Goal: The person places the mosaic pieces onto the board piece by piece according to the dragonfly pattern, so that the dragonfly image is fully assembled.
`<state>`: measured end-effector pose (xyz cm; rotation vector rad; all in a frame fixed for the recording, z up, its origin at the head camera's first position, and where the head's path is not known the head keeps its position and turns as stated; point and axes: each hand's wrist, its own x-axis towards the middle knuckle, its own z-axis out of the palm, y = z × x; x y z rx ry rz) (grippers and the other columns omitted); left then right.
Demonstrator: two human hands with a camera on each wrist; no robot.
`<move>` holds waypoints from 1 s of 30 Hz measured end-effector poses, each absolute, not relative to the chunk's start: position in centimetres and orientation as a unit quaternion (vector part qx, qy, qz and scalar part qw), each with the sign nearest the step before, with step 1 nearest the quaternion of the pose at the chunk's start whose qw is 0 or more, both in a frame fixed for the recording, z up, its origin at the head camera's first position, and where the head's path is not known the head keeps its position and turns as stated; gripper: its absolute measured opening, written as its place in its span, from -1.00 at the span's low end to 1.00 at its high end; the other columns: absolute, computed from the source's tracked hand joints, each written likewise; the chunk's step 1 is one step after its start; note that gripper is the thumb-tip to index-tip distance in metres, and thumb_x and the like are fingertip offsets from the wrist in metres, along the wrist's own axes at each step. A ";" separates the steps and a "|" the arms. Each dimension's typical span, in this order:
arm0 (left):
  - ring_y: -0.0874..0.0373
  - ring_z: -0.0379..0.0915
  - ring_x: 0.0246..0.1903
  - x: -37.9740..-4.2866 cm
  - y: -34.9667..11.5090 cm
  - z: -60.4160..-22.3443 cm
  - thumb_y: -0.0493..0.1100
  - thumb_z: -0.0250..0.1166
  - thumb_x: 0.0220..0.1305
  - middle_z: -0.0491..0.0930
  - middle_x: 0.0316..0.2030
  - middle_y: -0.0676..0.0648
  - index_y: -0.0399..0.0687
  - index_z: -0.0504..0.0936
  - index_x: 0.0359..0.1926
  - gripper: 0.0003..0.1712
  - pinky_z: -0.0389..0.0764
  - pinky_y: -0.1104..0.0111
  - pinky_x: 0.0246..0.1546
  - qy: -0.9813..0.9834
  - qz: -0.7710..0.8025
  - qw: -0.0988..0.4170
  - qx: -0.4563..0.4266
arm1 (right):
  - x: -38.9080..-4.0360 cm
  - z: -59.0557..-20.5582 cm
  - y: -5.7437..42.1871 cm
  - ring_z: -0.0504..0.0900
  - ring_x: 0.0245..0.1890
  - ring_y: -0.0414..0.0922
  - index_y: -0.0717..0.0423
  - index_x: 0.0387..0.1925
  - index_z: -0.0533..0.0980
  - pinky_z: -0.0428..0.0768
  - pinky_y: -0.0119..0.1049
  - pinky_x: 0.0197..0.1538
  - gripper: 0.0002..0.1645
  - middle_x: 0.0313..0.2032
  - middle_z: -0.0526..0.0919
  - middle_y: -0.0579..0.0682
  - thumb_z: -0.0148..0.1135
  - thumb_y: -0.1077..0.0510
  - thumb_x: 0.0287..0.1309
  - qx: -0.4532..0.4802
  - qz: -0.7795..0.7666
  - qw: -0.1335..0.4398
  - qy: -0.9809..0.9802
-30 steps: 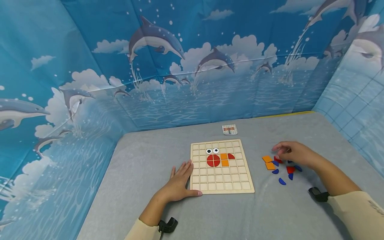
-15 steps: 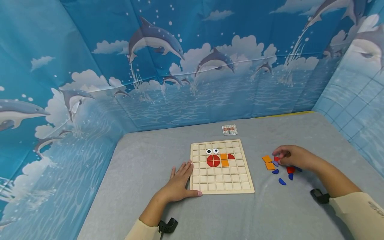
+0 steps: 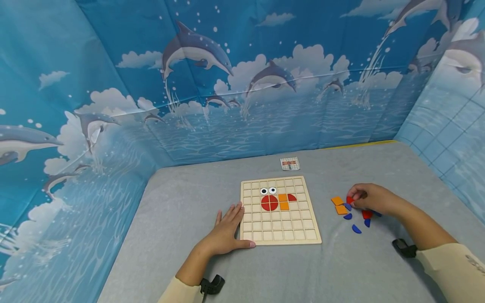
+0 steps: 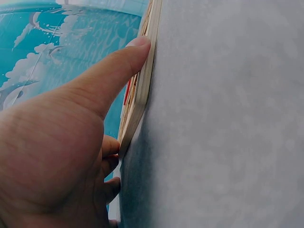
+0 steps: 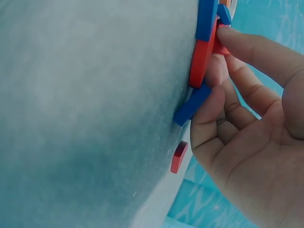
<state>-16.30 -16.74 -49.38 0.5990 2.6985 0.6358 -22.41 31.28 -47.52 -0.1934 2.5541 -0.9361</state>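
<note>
My left hand (image 3: 224, 230) lies with fingers spread along the left edge of a wooden grid board (image 3: 280, 235), its thumb on the front left corner. In the left wrist view the thumb rests along the board's edge (image 4: 145, 90). At the right, my right hand (image 3: 377, 198) pinches a red tile (image 3: 350, 200) between thumb and fingertips, low over a group of loose pieces. In the right wrist view the thumb meets that red tile (image 5: 221, 46), partly hidden by the fingers; a blue piece (image 5: 192, 105) lies under the curled outer fingers.
On the board sit two eye discs (image 3: 268, 190), a red circle of quarter pieces (image 3: 269, 203), orange squares (image 3: 283, 201) and a red quarter (image 3: 291, 197). Loose orange squares (image 3: 341, 209) and blue half-discs (image 3: 356, 229) lie around the right hand. A pattern card (image 3: 290, 163) lies behind the board.
My right hand has lowered slightly, and its thumb and fingertips have closed on the red tile. The left hand and the board have stayed put.
</note>
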 end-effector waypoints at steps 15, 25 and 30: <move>-0.03 -0.36 0.64 -16.3 -16.7 -49.3 0.48 0.37 0.08 -0.23 0.65 0.03 -0.01 -0.10 0.63 0.35 -0.38 -0.24 0.53 0.940 0.222 0.152 0.209 | -22.0 -46.1 30.5 0.55 -0.19 -0.02 0.16 0.06 0.54 0.57 -0.26 -0.20 -0.68 -0.12 0.65 0.07 0.20 0.08 0.38 -0.058 -0.352 0.128 0.925; -0.03 -0.36 0.64 -16.2 -16.8 -49.4 0.47 0.37 0.09 -0.23 0.65 0.02 -0.02 -0.11 0.63 0.35 -0.37 -0.24 0.53 0.940 0.220 0.150 0.213 | -20.9 -44.5 28.0 0.63 -0.14 0.02 0.15 0.11 0.56 0.61 -0.44 -0.18 -0.62 -0.08 0.70 0.11 0.18 0.00 0.44 -0.082 -0.401 0.053 0.911; -0.03 -0.36 0.64 -16.2 -16.7 -49.4 0.47 0.37 0.09 -0.23 0.65 0.02 -0.02 -0.11 0.63 0.35 -0.38 -0.24 0.52 0.940 0.222 0.151 0.212 | -20.8 -44.1 26.6 0.65 -0.13 0.04 0.16 0.11 0.56 0.67 -0.34 -0.12 -0.63 -0.06 0.68 0.17 0.20 0.03 0.43 -0.090 -0.433 0.048 0.896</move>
